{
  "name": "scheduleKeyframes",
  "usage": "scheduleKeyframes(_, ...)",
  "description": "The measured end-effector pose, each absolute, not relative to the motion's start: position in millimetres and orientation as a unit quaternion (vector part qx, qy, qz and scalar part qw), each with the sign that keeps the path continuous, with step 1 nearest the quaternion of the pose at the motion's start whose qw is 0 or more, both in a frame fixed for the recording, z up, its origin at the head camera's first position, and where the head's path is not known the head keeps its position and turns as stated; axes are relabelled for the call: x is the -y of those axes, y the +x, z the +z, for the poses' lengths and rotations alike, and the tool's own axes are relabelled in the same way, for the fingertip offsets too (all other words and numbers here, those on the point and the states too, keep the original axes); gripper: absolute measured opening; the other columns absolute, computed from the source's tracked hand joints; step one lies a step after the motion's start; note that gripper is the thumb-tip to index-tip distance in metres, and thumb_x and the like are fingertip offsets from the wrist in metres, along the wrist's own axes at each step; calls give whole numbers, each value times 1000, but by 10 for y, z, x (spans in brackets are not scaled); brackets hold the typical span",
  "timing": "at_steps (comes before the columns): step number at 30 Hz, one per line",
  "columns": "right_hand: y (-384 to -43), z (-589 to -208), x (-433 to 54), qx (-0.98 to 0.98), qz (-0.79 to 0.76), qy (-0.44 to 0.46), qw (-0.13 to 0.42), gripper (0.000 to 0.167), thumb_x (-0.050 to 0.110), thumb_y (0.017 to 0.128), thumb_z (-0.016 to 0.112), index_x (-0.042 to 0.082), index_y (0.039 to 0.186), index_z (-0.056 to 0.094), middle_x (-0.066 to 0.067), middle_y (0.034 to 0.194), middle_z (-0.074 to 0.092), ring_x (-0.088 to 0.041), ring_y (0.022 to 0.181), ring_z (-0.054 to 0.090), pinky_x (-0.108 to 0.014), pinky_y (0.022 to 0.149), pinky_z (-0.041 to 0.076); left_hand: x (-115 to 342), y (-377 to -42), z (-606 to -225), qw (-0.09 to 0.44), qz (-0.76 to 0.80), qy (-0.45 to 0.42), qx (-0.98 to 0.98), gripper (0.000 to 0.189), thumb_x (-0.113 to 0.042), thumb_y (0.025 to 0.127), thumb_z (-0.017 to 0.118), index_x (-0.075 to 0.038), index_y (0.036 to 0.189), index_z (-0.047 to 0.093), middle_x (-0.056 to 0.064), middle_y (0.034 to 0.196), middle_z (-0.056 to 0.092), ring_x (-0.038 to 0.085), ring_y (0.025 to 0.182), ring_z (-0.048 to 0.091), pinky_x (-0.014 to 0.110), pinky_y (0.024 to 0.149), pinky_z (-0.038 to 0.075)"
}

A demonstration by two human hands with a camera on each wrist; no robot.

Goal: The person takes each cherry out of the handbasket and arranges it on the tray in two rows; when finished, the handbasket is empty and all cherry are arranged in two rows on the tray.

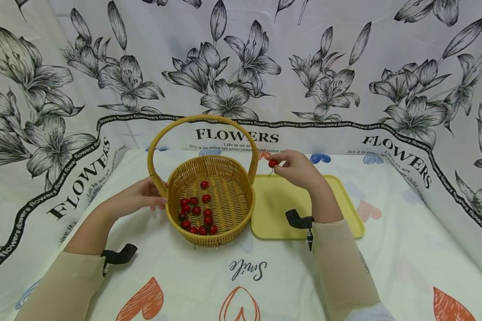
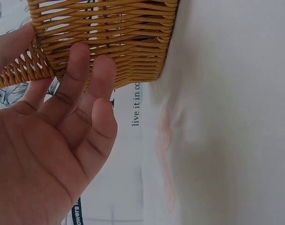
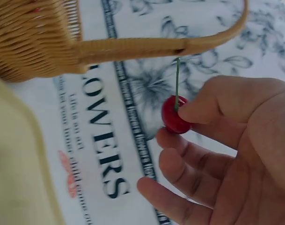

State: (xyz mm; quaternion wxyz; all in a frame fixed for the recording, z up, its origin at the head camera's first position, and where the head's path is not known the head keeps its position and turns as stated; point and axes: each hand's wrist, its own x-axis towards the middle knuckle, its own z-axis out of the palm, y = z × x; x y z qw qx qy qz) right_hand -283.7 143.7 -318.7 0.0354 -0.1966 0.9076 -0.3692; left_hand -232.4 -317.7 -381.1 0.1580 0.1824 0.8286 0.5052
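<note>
A round woven basket [image 1: 210,240] with a tall arched handle stands on the cloth. Several red cherries [image 1: 195,210] lie in it, mostly towards its left and front. At the base of the handle, my left hand [image 1: 138,196] holds the basket's left side; in the left wrist view its thumb and fingers [image 2: 78,61] lie against the wicker wall. To the right of the basket, my right hand [image 1: 299,169] pinches one cherry [image 3: 174,117] between thumb and fingertips. That cherry's green stem points up in the right wrist view, and the hand is above the far part of the yellow tray [image 1: 281,205].
The yellow tray lies right beside the basket, partly hidden by my right forearm. The basket's handle [image 1: 202,118] arches up between my hands. A white flower-printed cloth [image 1: 241,285] covers the table and rises as a backdrop behind. Black camera mounts [image 1: 120,255] sit on both wrists.
</note>
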Motion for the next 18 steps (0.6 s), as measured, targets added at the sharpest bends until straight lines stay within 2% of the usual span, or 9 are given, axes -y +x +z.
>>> scheduleKeyframes(4,-2989,-3399,-1355,-912,-364,-184,34,40,12,99,59,14,138,66,-11,118,63,-21,68,51,-34,59,42,3171,-2317,-3804,157,506,185,-828,44,-10,99,67,9,131,43,21,111,67,37,94,68,42,73,57)
scheduleKeyframes(7,-3087,-3556,-1292,-915,-358,-182,35,39,13,98,59,12,136,67,-12,116,65,-19,67,51,-32,59,41,3167,-2315,-3795,158,507,186,-827,44,-10,99,67,9,131,44,21,112,67,39,94,67,42,73,56)
scheduleKeyframes(13,-3243,-3824,-1164,-915,-357,-183,50,38,14,99,59,11,135,68,-12,118,67,-22,75,55,-33,63,43,3163,-2315,-3784,156,505,183,-829,44,-11,99,67,8,131,43,21,113,67,32,93,69,41,74,56)
scheduleKeyframes(18,-3301,-4007,-1064,-926,-321,-195,41,38,10,97,60,10,134,69,-12,115,69,-25,91,56,-38,80,44,3159,-2305,-3783,155,508,181,-828,44,-9,99,66,9,130,41,20,112,67,28,92,69,40,74,57)
